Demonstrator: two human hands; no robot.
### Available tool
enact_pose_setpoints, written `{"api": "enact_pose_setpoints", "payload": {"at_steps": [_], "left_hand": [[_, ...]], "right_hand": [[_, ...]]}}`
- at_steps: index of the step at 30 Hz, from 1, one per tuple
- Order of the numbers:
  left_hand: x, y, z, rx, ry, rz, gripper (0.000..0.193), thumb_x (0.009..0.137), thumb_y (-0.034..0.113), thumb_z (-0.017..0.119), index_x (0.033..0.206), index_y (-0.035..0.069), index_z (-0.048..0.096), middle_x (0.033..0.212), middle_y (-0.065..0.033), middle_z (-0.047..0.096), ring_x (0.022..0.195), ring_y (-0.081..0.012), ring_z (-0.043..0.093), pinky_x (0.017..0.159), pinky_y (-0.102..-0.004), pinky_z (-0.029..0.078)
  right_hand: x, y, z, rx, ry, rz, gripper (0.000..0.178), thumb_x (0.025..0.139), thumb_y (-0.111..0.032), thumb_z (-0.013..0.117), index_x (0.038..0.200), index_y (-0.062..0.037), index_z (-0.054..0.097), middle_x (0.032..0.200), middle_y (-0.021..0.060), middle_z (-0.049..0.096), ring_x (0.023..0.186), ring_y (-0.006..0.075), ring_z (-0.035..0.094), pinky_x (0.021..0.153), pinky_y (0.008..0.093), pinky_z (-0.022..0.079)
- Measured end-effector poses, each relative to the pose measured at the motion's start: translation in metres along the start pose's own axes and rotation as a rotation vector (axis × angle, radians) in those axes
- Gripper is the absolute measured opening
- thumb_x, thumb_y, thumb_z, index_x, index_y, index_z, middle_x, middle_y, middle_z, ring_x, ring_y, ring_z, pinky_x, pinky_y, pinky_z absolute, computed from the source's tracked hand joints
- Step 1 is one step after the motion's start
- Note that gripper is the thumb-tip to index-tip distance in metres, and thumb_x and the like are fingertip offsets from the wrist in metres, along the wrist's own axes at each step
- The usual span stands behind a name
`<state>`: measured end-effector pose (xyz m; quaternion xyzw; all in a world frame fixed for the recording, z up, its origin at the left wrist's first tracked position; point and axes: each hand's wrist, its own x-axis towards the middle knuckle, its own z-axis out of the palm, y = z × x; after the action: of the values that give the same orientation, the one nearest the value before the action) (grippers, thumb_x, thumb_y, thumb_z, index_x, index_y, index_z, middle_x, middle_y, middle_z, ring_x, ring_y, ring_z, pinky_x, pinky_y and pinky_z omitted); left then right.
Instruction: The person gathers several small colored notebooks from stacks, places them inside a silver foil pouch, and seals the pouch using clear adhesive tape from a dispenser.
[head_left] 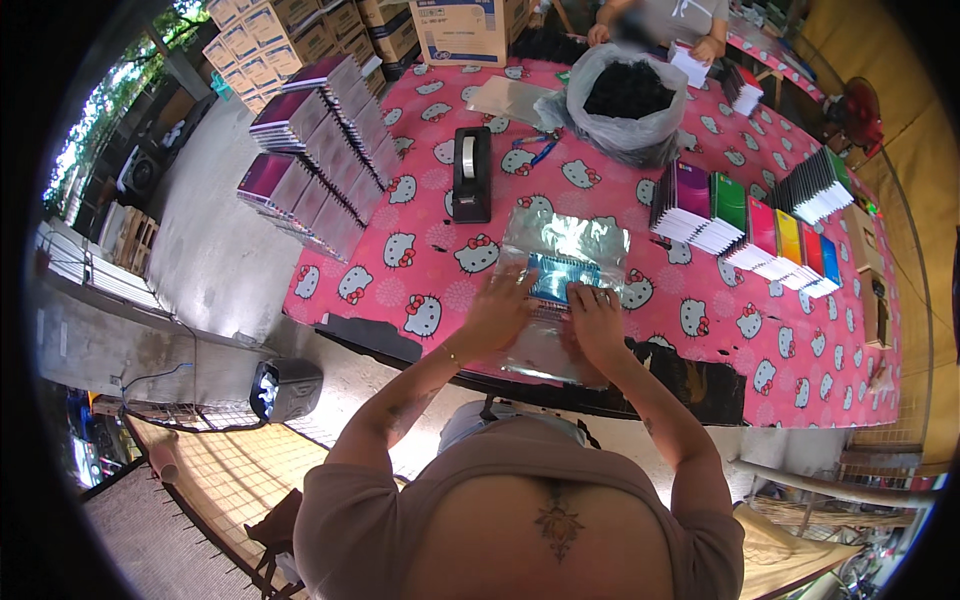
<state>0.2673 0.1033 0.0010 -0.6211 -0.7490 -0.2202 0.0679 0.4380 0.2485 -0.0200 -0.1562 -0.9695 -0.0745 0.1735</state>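
Note:
A small blue spiral notebook (563,279) lies on the table under or among clear, shiny plastic film (566,236). The film reaches past it at the top and hangs toward the table's near edge. At the notebook's left side, my left hand (503,302) rests with its fingers stretched out. My right hand (597,318) lies over the lower right corner, fingers extended onto the notebook and film. Whether either thumb grips underneath is hidden. Just beyond the film, to the left, stands a black tape dispenser (471,180) with a clear roll.
Tall stacks of purple notebooks (320,140) stand left. Colourful notebook rows (740,222) line the right. Beyond are pens (545,150), a plastic bag (628,130) of black material and flat plastic sheets (518,100). Across the table, a person (660,25) holds something white. A bin (290,390) stands on the floor.

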Motion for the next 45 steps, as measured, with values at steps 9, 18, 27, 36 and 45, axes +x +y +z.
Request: {"api": "enact_pose_setpoints", "payload": {"at_steps": [9, 18, 27, 36, 45], "left_hand": [[0.089, -0.187, -0.017, -1.005, 0.325, -0.928, 0.015, 0.088, 0.017, 0.072, 0.088, 0.002, 0.071, 0.071, -0.0009, 0.061, 0.053, -0.0084, 0.049, 0.044, -0.0288, 0.038], [0.047, -0.167, 0.029, -0.894, 0.483, -0.925, 0.019, 0.084, 0.021, 0.073, 0.088, 0.002, 0.073, 0.069, -0.0083, 0.067, 0.054, -0.0157, 0.061, 0.048, -0.0338, 0.044], [0.058, -0.036, -0.008, -0.632, -0.092, -0.582, 0.028, 0.079, 0.028, 0.069, 0.086, 0.002, 0.077, 0.077, -0.0167, 0.072, 0.072, -0.0312, 0.071, 0.067, -0.0419, 0.054], [0.061, 0.027, 0.015, 0.072, -0.406, -0.399, 0.043, 0.087, 0.048, 0.067, 0.086, 0.005, 0.071, 0.078, -0.0181, 0.071, 0.076, -0.0361, 0.071, 0.079, -0.0456, 0.051], [-0.003, 0.042, 0.014, 0.005, 0.086, 0.24, 0.036, 0.081, 0.026, 0.071, 0.112, 0.009, 0.063, 0.105, -0.0151, 0.059, 0.103, -0.0318, 0.056, 0.093, -0.0465, 0.045]], "right_hand": [[0.01, -0.003, -0.016, 0.173, 0.053, -0.039, 0.037, 0.08, -0.024, 0.069, 0.112, -0.0091, 0.064, 0.107, 0.0034, 0.063, 0.101, 0.0221, 0.063, 0.093, 0.0394, 0.046], [0.007, 0.001, -0.012, 0.177, 0.1, -0.044, 0.036, 0.079, -0.024, 0.07, 0.112, -0.009, 0.065, 0.107, 0.0032, 0.064, 0.103, 0.022, 0.063, 0.093, 0.04, 0.045], [0.001, 0.005, -0.011, 0.243, 0.076, -0.038, 0.037, 0.081, -0.023, 0.069, 0.113, -0.0072, 0.064, 0.106, 0.0045, 0.06, 0.108, 0.0212, 0.06, 0.096, 0.0399, 0.043], [-0.003, 0.011, -0.01, 0.347, 0.025, 0.024, 0.042, 0.082, -0.028, 0.07, 0.117, -0.0064, 0.061, 0.111, 0.0074, 0.059, 0.111, 0.026, 0.058, 0.098, 0.0431, 0.041], [0.034, 0.035, 0.002, 0.303, 0.043, -0.044, 0.048, 0.092, -0.045, 0.061, 0.131, -0.0163, 0.061, 0.119, 0.0143, 0.061, 0.115, 0.0311, 0.059, 0.099, 0.0477, 0.041]]}}
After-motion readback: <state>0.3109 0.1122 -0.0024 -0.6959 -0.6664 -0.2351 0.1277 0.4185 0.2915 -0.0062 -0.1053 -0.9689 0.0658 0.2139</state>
